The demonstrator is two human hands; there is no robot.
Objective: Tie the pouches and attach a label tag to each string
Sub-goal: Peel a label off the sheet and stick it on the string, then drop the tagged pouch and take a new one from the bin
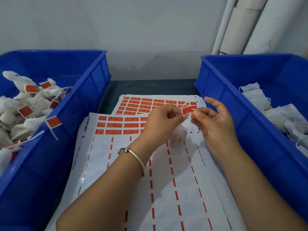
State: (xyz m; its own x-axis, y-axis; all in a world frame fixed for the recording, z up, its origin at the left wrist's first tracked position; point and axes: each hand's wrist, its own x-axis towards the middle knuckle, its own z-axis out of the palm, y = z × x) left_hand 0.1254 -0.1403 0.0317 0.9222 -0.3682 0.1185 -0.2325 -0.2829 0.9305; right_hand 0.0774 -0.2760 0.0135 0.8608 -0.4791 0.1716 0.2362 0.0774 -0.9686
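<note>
A small orange label tag is pinched between the fingertips of my left hand and my right hand, above the sticker sheets. A thin white string loops up from the tag. Below the tag hangs a white pouch, blurred and partly hidden by my left hand. The near sticker sheet keeps three rows of orange labels at its top; lower down only red dashes remain. A second sheet full of orange labels lies behind it.
A blue bin on the left holds several tied white pouches with orange tags. On the right, another blue bin holds flat white pouches without tags. White rolls lean against the wall at the back right.
</note>
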